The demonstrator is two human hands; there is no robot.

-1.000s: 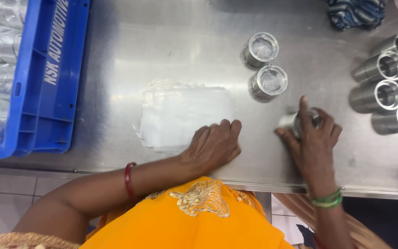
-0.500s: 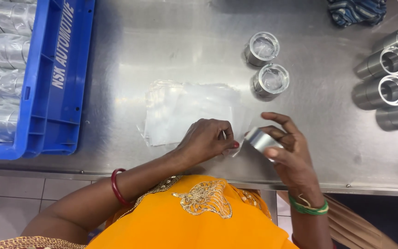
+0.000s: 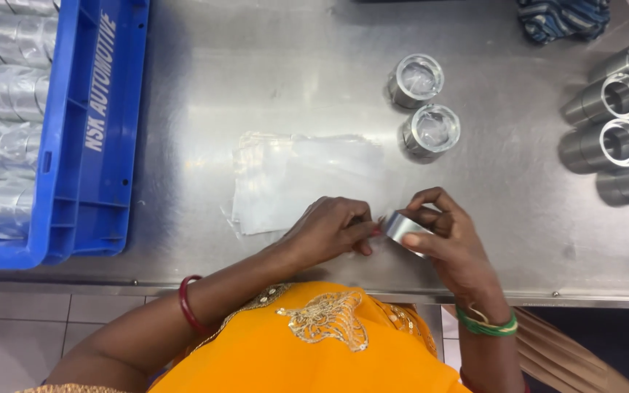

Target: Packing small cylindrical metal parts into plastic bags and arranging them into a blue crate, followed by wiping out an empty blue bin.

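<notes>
The right hand (image 3: 449,236) grips a short metal sleeve (image 3: 402,228) near the front edge of the steel worktop (image 3: 271,80), fingers curled around it from above and behind, holding it tilted just off the surface. The left hand (image 3: 329,229) meets it from the other side: its fingers are pinched together at the sleeve's left end, and whether they hold the edge of a clear bag there is too fine to tell. Just behind the left hand lies a flat stack of clear plastic bags (image 3: 300,175), its near edge touching the knuckles.

Farther back, two wrapped sleeves (image 3: 424,105) stand upright side by side, each with plastic over its mouth. At the right edge a cluster of bare sleeves (image 3: 620,124) lies with open ends up toward the camera, well apart from the hands. A blue crate (image 3: 96,131) sits at the left, filled with wrapped metal parts in rows. A dark striped cloth (image 3: 562,18) lies at the back right. The person wears an orange garment, a red bangle on the left wrist and green bangles on the right.
</notes>
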